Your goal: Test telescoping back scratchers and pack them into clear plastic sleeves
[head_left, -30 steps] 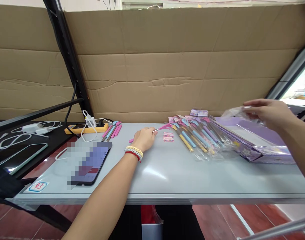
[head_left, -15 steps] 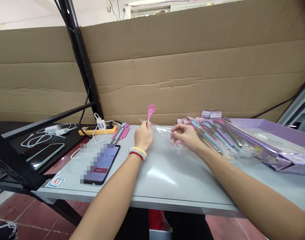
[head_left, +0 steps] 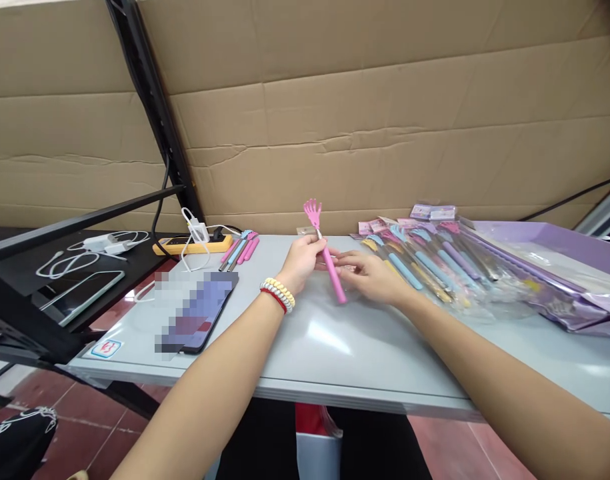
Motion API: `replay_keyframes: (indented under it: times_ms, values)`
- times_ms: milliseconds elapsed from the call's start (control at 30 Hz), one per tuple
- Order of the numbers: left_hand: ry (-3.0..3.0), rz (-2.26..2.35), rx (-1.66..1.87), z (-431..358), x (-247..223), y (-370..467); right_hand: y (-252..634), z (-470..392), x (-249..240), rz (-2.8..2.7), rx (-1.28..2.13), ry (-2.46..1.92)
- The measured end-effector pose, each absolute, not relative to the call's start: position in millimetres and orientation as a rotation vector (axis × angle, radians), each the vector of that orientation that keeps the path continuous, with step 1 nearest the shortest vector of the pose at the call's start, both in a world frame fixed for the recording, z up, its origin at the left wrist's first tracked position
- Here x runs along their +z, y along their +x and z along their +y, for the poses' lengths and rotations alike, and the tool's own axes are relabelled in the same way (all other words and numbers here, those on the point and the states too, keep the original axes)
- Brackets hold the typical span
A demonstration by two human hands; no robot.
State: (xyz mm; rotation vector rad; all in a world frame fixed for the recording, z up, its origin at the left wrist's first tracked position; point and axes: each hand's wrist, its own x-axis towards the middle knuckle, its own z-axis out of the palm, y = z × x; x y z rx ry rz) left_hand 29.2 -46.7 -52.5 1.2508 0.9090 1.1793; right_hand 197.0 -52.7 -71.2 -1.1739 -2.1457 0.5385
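Observation:
My left hand (head_left: pixel 303 261), with bracelets at its wrist, is closed on a pink hand-shaped back scratcher (head_left: pixel 335 275) near its metal neck. The scratcher's claw end points up and away, and its handle slants down over the table. Close beside the handle, my right hand (head_left: pixel 367 275) has bent fingers pressed together near the left fingertips. Clear plastic shows faintly around the fingers, but what the right hand grips is too hard to make out.
Bagged back scratchers (head_left: pixel 437 267) lie right of my hands, beside a purple container (head_left: pixel 529 233). On the left are a phone (head_left: pixel 212 307), unbagged scratchers (head_left: pixel 242 248), a yellow power strip (head_left: pixel 172 247) and a black rack post (head_left: pixel 157 100). Cardboard (head_left: pixel 335 120) stands behind the grey table (head_left: pixel 305 360).
The view has tilted down. My hands have come together, and the pink scratcher's handle now shows in front of them, where earlier mainly its claw end stood above my left hand.

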Motion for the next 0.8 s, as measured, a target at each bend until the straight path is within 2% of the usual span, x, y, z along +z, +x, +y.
replay_keyframes:
  times_ms: [233,367,467,600,700,800]
  values:
    - [1.435,0.763,1.278,-47,-57,31,192,-63,-60,-1.865,1.012,-1.045]
    - [1.544,0.748,1.209,-50,-56,36,189,-66,-58,-1.812,1.024,-1.001]
    - [1.764,1.009,1.147,-49,-61,34,193,-62,-56,-1.625,1.020,-0.939]
    - [2.320,1.339,0.782,-45,-70,25,201,-56,-53,-1.430,1.017,-1.021]
    - [2.485,1.333,0.501,-46,-74,21,203,-55,-52,-1.417,0.982,-1.277]
    - [2.555,1.327,0.365,-48,-74,20,203,-55,-54,-1.566,0.833,-1.574]
